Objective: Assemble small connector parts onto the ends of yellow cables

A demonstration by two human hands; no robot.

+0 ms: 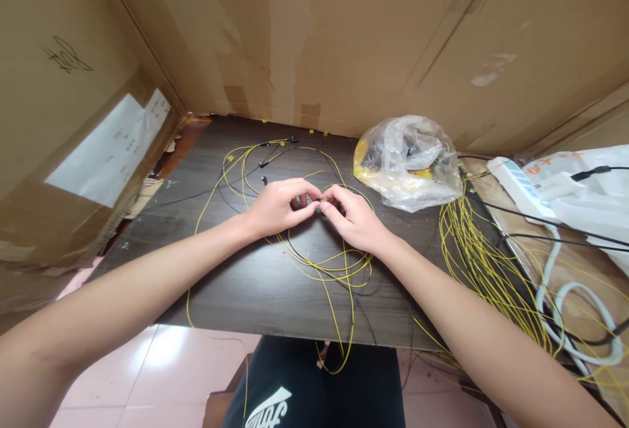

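Note:
Thin yellow wires [324,271] lie looped over a dark wooden table [236,290], some ending in small black connectors [289,140]. My left hand [278,205] and my right hand [356,218] meet at the table's middle. Their fingertips pinch the same small wire end [318,203] between them. The part they hold is mostly hidden by the fingers.
A clear plastic bag [407,159] with yellow and black parts lies at the back right. A thick bundle of yellow wires [481,257] hangs off the right side. A white power strip [515,182] with its white cable [565,323] sits further right. Cardboard boxes [344,35] wall the table behind and left.

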